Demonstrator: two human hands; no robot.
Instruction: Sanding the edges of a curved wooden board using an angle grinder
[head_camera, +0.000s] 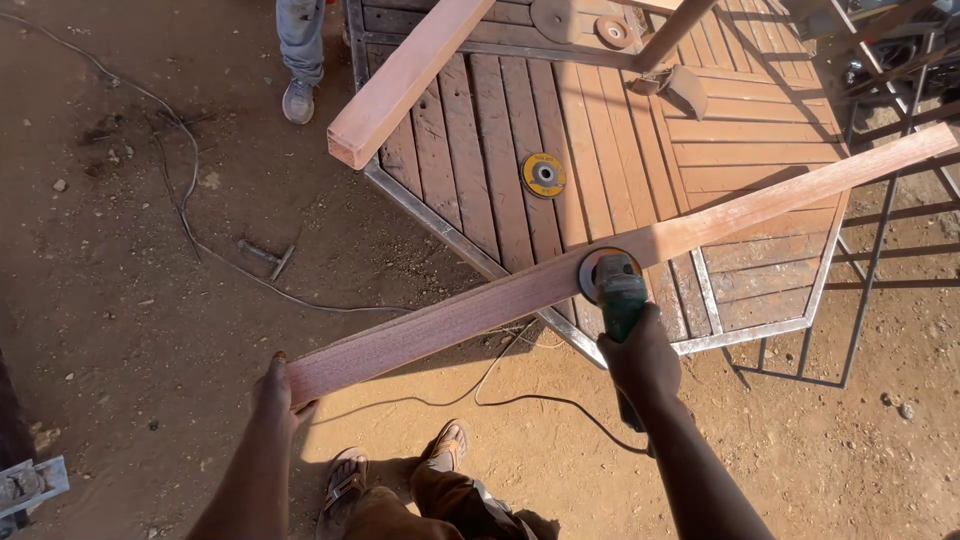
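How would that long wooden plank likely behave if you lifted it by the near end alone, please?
The plank looks stiff: it spans straight from the left hand across the table without sagging. Being long, it would probably feel end-heavy and want to swing. Its flat faces should keep it from rolling, though the grinder in the right hand might nudge it sideways.

Looked like an outdoor workshop yard: dirt ground (120, 330), slatted metal-framed tabletop (600, 140), loose grinding disc (543, 174), trailing cable (200, 240).

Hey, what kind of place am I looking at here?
Probably an open-air carpentry and metalwork yard: bare dirt ground, a slatted wood tabletop in a metal frame, and an angle grinder in the right hand against a long plank that the left hand steadies.
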